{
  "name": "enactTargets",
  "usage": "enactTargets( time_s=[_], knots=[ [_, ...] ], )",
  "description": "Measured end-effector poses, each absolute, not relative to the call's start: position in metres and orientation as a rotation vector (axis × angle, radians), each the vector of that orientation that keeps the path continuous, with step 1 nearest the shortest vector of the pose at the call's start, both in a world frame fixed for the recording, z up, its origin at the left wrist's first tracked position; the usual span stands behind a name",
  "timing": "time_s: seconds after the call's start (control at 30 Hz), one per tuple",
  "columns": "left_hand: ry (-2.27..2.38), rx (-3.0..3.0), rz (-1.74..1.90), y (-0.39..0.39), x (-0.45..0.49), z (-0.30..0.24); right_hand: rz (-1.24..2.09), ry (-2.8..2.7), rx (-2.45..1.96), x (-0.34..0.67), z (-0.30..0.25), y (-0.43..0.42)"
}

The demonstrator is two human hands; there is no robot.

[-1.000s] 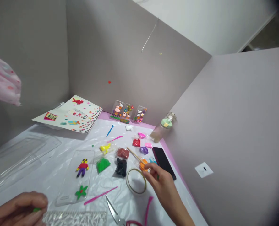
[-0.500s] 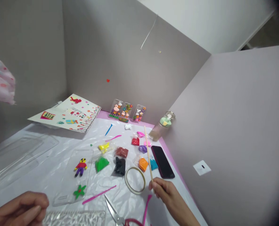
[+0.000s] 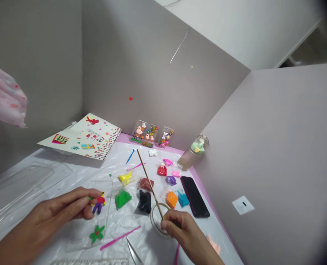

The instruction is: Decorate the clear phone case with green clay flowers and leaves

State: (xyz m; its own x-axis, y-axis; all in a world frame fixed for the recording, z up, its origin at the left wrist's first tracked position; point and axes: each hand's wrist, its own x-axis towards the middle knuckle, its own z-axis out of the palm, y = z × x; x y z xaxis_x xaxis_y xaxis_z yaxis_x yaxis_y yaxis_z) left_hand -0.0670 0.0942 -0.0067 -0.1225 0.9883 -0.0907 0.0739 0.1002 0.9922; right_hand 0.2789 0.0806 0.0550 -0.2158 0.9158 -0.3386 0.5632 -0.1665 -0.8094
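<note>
My right hand [image 3: 180, 230] is closed on a thin wooden stick [image 3: 149, 184] that slants up and to the left over the clay bags. My left hand [image 3: 64, 209] pinches a tiny green bit of clay at its fingertips, right beside the small clay figure [image 3: 98, 203] on a clear phone case [image 3: 90, 217]. A green clay star [image 3: 97, 233] lies lower on the same case. A tape ring [image 3: 158, 217] sits just above my right hand.
Small bags of clay lie about: yellow [image 3: 125, 177], green [image 3: 122, 198], black [image 3: 144, 201], brown, red [image 3: 161, 170], purple, orange [image 3: 171, 199], blue. A dark phone [image 3: 194, 196], a pink tool [image 3: 119, 238], scissors [image 3: 133, 254], a decorated paper sheet [image 3: 86, 138], finished cases [image 3: 151, 134] and a bottle [image 3: 192, 154] stand around.
My left hand rose from the bottom left corner to the clay figure. My right hand lifted the stick off the table and swung its tip leftward.
</note>
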Motion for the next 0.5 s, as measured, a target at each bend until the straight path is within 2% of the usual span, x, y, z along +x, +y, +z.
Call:
enactTargets(
  time_s=[0.1,0.23,0.37,0.5],
  knots=[
    [1.309,1.188,1.144,0.110,-0.057,0.000,1.409,-1.729,-1.642,0.272,0.055,0.092],
    [1.226,1.144,1.050,0.124,-0.059,-0.018,1.412,-1.747,-1.630,0.262,0.058,0.115],
    [1.266,1.099,1.092,0.123,-0.067,-0.039,1.271,-1.781,-1.517,0.247,0.069,0.144],
    [1.262,1.050,1.124,0.118,-0.072,-0.048,1.360,-1.729,-1.506,0.229,0.071,0.176]
  ],
)
